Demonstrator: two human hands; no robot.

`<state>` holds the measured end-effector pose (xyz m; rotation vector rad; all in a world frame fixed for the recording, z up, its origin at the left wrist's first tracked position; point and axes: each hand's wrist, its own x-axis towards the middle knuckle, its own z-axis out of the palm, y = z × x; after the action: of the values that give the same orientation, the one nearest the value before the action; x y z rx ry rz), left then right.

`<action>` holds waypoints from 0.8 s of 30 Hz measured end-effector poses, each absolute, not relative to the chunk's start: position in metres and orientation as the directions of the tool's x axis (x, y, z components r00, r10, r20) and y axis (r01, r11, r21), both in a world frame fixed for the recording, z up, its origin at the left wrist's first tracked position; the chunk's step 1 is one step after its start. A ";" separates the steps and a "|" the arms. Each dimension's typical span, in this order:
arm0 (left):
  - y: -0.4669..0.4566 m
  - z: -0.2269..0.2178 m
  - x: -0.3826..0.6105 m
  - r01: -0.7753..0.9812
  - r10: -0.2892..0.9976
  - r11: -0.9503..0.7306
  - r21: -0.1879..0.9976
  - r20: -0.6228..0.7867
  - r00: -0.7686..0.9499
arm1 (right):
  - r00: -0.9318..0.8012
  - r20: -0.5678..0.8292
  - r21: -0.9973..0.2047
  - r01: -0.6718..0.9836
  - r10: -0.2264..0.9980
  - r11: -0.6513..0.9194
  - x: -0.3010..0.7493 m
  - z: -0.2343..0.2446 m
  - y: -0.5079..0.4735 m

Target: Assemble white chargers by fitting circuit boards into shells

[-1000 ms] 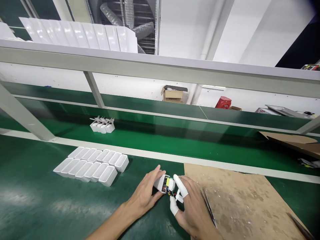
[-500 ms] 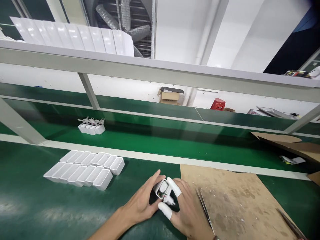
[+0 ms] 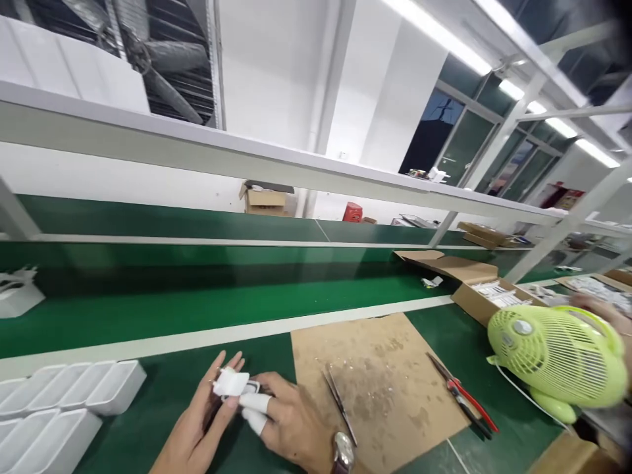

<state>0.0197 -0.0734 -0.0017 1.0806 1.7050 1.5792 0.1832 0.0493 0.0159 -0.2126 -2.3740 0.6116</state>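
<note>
Between my hands is a small white plastic housing, with a flat white face turned up and an open-looking rim at its right side. My left hand has its fingers behind the housing and the thumb in front, gripping it. White finger cots cover the thumb and forefinger of my right hand, which are closed on the housing's right end. Its inside cannot be made out from this angle. Rows of open white plastic cases stand on the green bench to the left.
Tweezers lie on a stained cardboard sheet, with red-handled pliers across its right edge. A lime-green fan stands at right, a co-worker's hand by it. Behind are a carton of white parts and a white assembly.
My view has swung right, bringing the fan, pliers and carton into sight. The housing has been turned in my hands, so the wires visible inside it before no longer show.
</note>
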 end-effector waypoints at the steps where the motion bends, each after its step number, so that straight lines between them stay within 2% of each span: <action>1: -0.075 -0.003 0.019 0.216 0.851 -0.055 0.975 0.159 -0.501 | -0.730 0.611 -0.484 -0.040 0.305 0.874 0.184 0.018 0.048; 4: -0.081 -0.009 0.014 0.370 0.836 -0.113 0.922 0.289 -0.467 | -0.631 0.695 -0.516 -0.103 0.345 0.850 0.188 0.023 0.046; 7: -0.086 -0.008 0.013 0.492 0.829 -0.136 0.860 0.371 -0.419 | -0.696 0.624 -0.562 -0.085 0.355 0.823 0.190 0.019 0.049; 10: -0.088 -0.002 0.016 0.561 0.841 -0.107 0.821 0.376 -0.390 | -0.773 0.547 -0.580 -0.073 0.322 0.811 0.189 0.011 0.049; 16: -0.086 0.003 0.016 0.481 0.793 -0.012 0.877 0.301 -0.529 | -0.766 0.534 -0.574 -0.017 0.358 0.819 0.190 0.004 0.045; 24: -0.084 -0.004 0.015 0.458 0.779 -0.002 0.889 0.289 -0.557 | -0.788 0.488 -0.609 0.001 0.375 0.793 0.190 0.003 0.047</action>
<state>0.0146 -0.0841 -0.0040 1.2884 1.9900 1.5793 0.1897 0.0465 0.0034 -0.2774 -2.3673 0.8035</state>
